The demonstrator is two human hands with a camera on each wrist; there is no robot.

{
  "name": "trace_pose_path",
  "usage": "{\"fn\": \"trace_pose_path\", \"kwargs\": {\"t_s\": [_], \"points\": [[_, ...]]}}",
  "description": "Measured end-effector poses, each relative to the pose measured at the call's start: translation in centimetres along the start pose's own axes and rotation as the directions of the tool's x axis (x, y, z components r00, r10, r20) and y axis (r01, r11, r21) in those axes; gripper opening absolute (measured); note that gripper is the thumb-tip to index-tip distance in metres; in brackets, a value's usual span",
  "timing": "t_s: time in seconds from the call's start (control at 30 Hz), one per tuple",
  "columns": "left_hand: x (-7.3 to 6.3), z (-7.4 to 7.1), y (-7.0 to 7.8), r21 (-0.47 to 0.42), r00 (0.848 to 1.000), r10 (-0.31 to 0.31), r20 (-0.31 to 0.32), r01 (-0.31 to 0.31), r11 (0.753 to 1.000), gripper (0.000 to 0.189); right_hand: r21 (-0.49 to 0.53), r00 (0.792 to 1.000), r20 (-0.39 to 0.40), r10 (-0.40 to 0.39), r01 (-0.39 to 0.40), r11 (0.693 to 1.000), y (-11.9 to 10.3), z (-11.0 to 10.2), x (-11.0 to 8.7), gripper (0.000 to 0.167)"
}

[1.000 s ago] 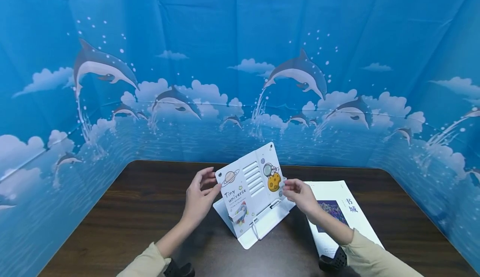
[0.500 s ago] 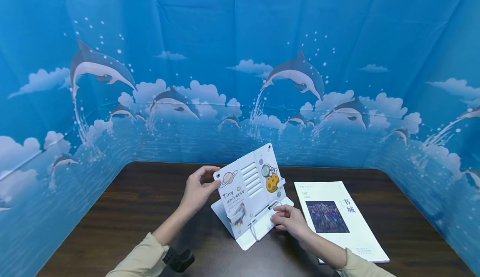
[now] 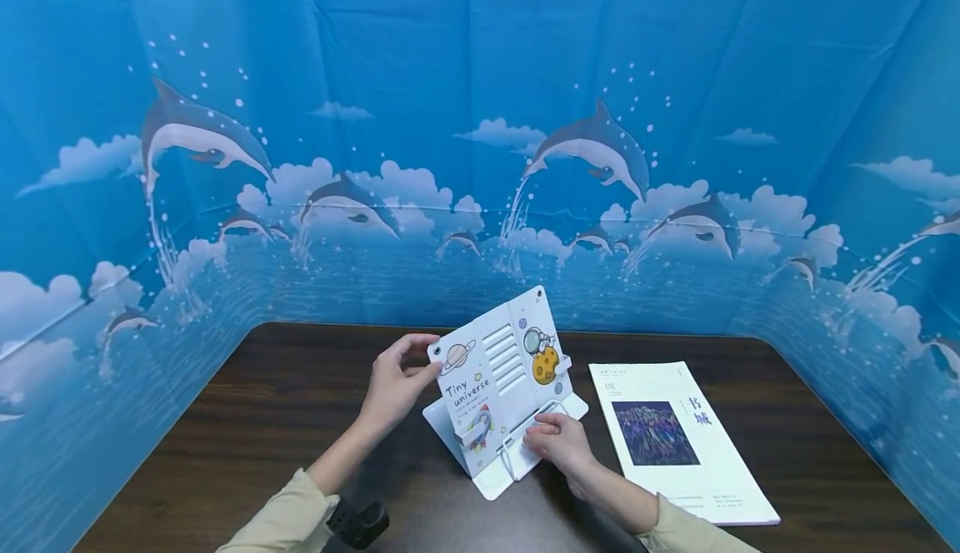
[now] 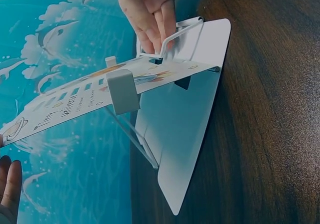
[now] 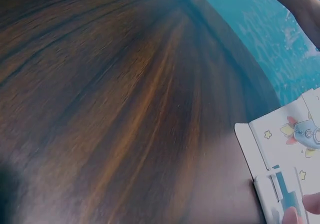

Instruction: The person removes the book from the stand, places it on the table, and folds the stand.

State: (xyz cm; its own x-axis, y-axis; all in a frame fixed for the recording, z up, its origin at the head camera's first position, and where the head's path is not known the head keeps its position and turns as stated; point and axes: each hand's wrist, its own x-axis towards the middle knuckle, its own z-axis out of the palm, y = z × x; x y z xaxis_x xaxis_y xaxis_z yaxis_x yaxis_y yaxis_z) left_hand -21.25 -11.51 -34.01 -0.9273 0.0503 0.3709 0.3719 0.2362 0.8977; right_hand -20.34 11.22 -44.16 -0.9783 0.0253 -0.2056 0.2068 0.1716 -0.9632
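Note:
A white book stand [image 3: 517, 407], printed with "Tiny universe" and space cartoons, stands tilted back on its base plate. My left hand [image 3: 397, 382] pinches the upper left corner of its panel between thumb and fingers. Low on the front, my right hand [image 3: 558, 443] is at the bottom ledge, between the two wire page holders. Its fingertips come close beside the left wire holder [image 4: 175, 37], which sticks out from the panel in the left wrist view. In the right wrist view, a thumb [image 5: 291, 216] and a finger show apart over the ledge.
A white magazine [image 3: 731, 470] with a dark picture on its cover lies flat to the right of the stand. The dark wooden table [image 3: 247, 428] ends at a blue dolphin-print curtain [image 3: 450, 120] behind and at the sides.
My right hand has left the clip on the panel's right side, dropped to the ledge and slid left along it. My left hand still holds the upper corner.

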Motion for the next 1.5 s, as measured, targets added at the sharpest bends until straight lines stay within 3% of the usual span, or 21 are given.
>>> {"fn": "trace_pose_path", "kwargs": {"t_s": [0.37,0.77,1.03,1.3,1.5], "points": [[-0.4,-0.1,-0.1,0.055,0.997,0.07,-0.021,-0.069,0.996,0.032,0.007,0.993,-0.115,-0.023,0.024,1.0,0.1,2.2,0.2,0.044],[-0.8,-0.3,0.0,0.075,0.994,0.107,-0.036,-0.104,0.992,0.033,0.021,0.995,-0.1,-0.009,0.012,1.0,-0.3,2.3,0.7,0.041],[-0.9,-0.2,-2.6,0.1,0.983,0.178,-0.041,-0.173,0.98,0.033,0.105,0.999,-0.045,0.004,0.001,0.994,-0.4,1.9,1.3,0.041],[-1.9,0.3,-3.1,0.104,0.953,0.301,-0.036,-0.296,0.95,0.034,0.104,1.0,0.018,0.017,-0.018,0.994,-0.5,1.1,2.1,0.042],[-2.6,1.1,-3.2,0.157,0.915,0.4,-0.045,-0.389,0.908,0.036,0.069,0.998,0.054,0.016,-0.02,0.997,-0.7,0.4,2.5,0.04]]}}
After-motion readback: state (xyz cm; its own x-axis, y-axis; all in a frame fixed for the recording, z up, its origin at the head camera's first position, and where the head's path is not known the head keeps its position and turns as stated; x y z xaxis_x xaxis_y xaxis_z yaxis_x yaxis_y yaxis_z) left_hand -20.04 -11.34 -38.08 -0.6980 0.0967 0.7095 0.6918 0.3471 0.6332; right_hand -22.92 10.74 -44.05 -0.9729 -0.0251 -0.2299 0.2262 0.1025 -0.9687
